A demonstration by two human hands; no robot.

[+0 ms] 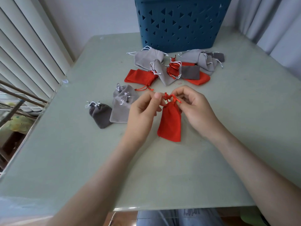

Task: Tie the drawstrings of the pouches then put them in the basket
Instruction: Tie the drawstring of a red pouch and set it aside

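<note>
The red pouch (169, 121) hangs between both hands, neck gathered; whether its lower edge touches the surface (81, 152) is unclear. The left hand (143, 111) and right hand (195, 108) each keep a pinching grip on the red drawstrings (169, 97), and the fingers hide any knot. Four tied grey pouches (120, 111) lie just left. Beyond them, a loose pile (171, 67) sits before the blue basket (179, 25), whose top is cut off.

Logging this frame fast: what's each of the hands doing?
Left hand: pinches the thin red drawstring of the small red fabric pouch.
Right hand: pinches that drawstring's other side.
</note>
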